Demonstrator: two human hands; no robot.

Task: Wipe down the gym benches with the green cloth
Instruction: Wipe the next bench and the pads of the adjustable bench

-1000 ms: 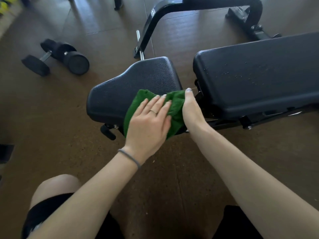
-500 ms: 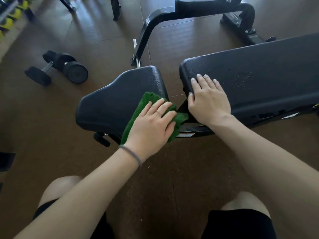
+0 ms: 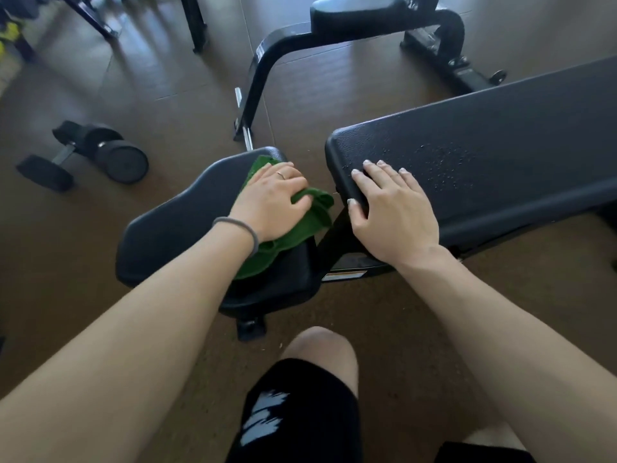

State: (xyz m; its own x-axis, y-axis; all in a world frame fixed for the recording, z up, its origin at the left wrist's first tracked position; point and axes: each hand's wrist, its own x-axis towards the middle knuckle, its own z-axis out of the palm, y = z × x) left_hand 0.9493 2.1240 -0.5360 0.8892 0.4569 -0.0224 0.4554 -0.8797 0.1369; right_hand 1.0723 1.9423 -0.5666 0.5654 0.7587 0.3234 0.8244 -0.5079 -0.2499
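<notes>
The black gym bench has a small seat pad (image 3: 173, 228) and a long back pad (image 3: 500, 155) with a narrow gap between them. A crumpled green cloth (image 3: 300, 225) lies on the right part of the seat pad. My left hand (image 3: 270, 202) presses down on the cloth with curled fingers. My right hand (image 3: 390, 208) rests flat on the near left corner of the back pad, fingers spread. Small droplets speckle the back pad just right of that hand.
A black dumbbell (image 3: 83, 155) lies on the brown floor to the left. A second bench with a curved black frame (image 3: 334, 38) stands behind. My knee (image 3: 317, 349) in black shorts is just below the seat pad. Rack legs (image 3: 197, 25) stand at the far top.
My left hand has slid the cloth farther up and right across the seat pad. My right hand left the cloth one second ago and now rests on the back pad's corner.
</notes>
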